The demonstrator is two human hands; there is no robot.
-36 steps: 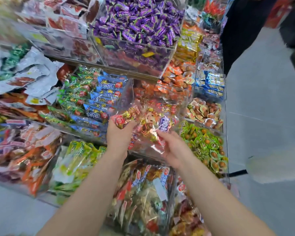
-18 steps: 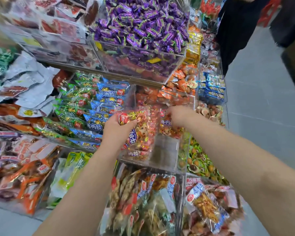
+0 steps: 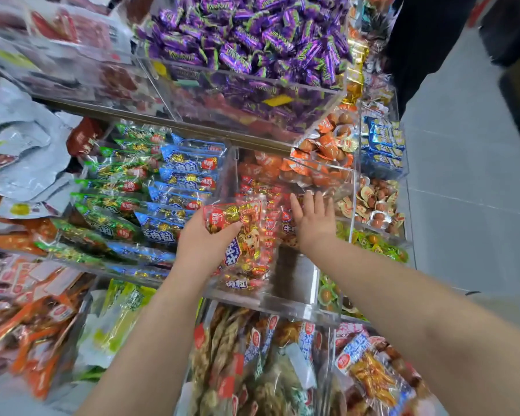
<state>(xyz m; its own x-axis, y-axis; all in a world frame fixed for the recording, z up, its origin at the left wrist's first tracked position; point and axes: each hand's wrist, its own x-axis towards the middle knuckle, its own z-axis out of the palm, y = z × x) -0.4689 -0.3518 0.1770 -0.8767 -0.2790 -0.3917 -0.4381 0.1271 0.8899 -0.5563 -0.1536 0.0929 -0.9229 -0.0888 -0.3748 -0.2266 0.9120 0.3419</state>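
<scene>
**Red snack packet poised over the clear bin**

Head view: the left hand grips the packet by its upper end, with the fingers curled under it and the thumb across the front. It holds the packet over the left half of the clear bin, just above the red packets of the same kind already lying there. Holding it this high and this near the pile looks like a pause before laying it down, so the packet is judged to be going into the bin rather than coming out.

The right hand holds nothing. Its fingers are straight and spread, palm down, over the back right part of the bin. Whether it presses on the pile or floats just above it cannot be told. A flat hand there probably serves to push the stock back and level it, since the front right of the bin floor lies bare and could take more.

Blue packets fill the compartment just left of the bin, and orange egg packs sit behind it to the right. Purple sweets are heaped on the tier above it.
</scene>
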